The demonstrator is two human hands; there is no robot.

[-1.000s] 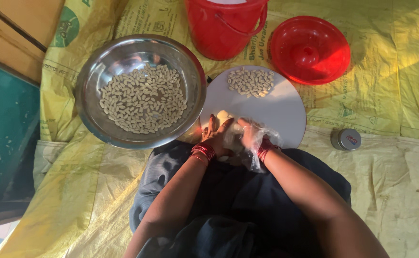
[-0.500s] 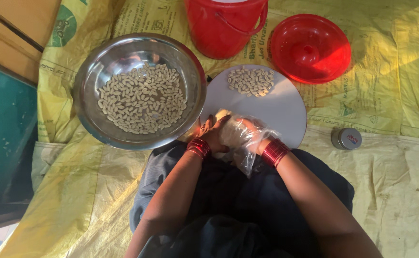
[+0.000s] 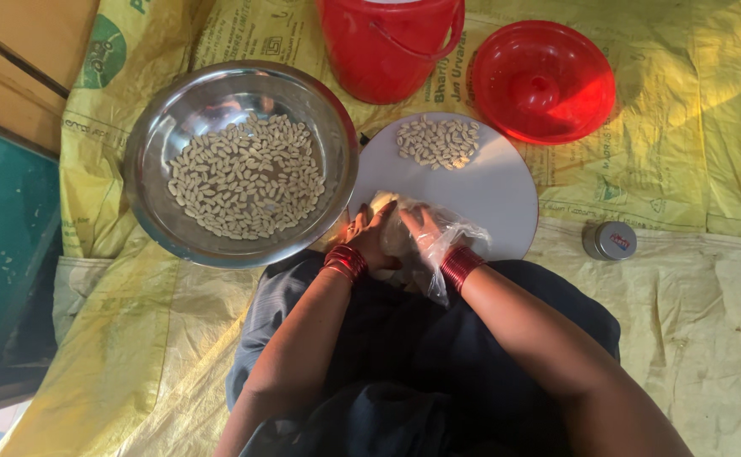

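My left hand (image 3: 368, 235) and my right hand (image 3: 421, 230) meet at the near edge of a round white board (image 3: 489, 195). Both hold a lump of pale dough (image 3: 385, 203) between them. A clear plastic bag (image 3: 438, 254) covers my right hand like a glove. Red bangles sit on both wrists. A small heap of pale dough pieces (image 3: 438, 140) lies at the far side of the board. To the left, a steel bowl (image 3: 155, 152) holds many of the same pale pieces (image 3: 244, 176).
A red bucket (image 3: 387, 46) and its red lid (image 3: 544, 80) stand beyond the board. A small round tin (image 3: 610, 240) lies to the right. Yellow printed sacks (image 3: 709, 152) cover the floor. A teal surface (image 3: 2, 245) and wood lie at left.
My hands have stayed at the board's near edge, shifting slightly on the dough. The camera moved a little.
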